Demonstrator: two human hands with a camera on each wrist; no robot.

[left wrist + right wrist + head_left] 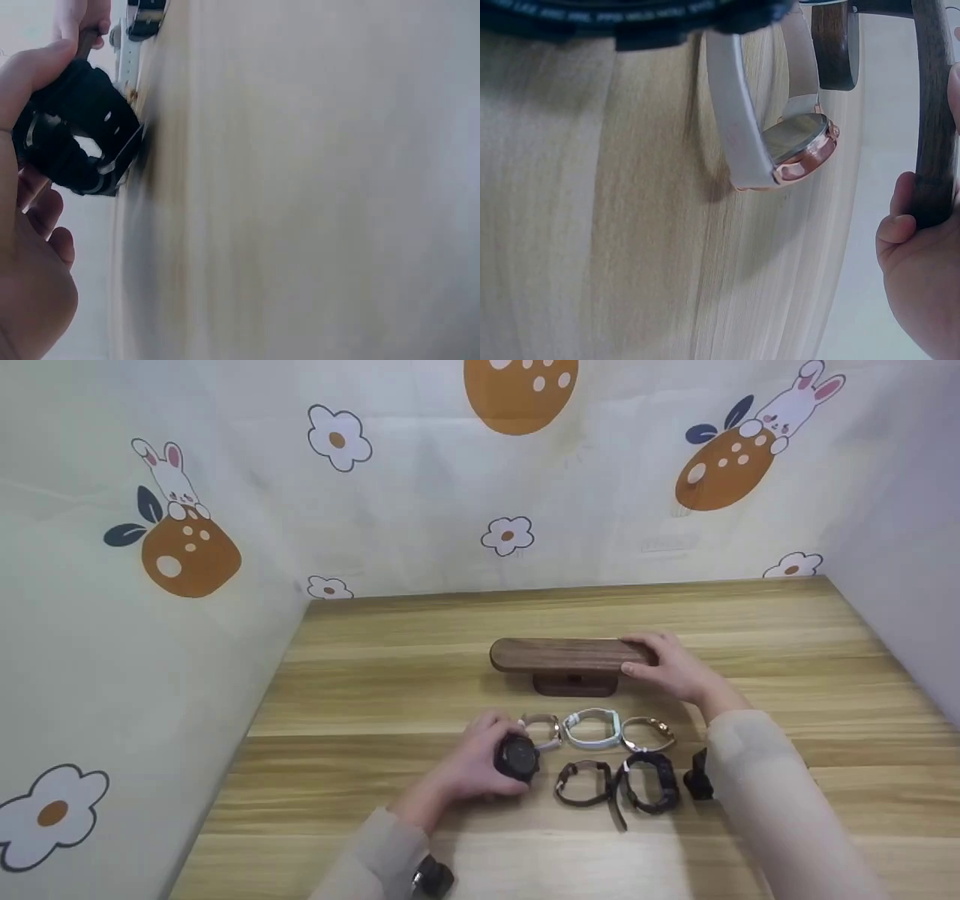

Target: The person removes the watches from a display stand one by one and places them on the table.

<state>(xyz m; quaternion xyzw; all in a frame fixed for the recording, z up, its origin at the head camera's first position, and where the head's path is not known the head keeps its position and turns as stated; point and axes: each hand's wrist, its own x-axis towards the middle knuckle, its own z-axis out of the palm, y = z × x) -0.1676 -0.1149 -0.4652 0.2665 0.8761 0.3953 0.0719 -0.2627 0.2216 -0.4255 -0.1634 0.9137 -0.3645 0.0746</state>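
My left hand [476, 761] grips a black watch [517, 757] with a round dark face, held by its sides low over the table. In the left wrist view the thumb lies along the curved black strap [82, 82], which forms a closed loop. My right hand [679, 671] holds the right end of a dark brown wooden watch stand [562, 655], a rounded bar on a short base [575, 686]. Seen from the right wrist, thumb and fingers wrap the end of the bar [936, 105].
Between the hands stand several watches in two rows: a pink-strapped one [551, 744], a light blue one [592, 744], a pale one with rose-gold case [661, 727], a brown one [585, 802] and a bulky black one [666, 784]. A patterned wall backs the wooden table [375, 660].
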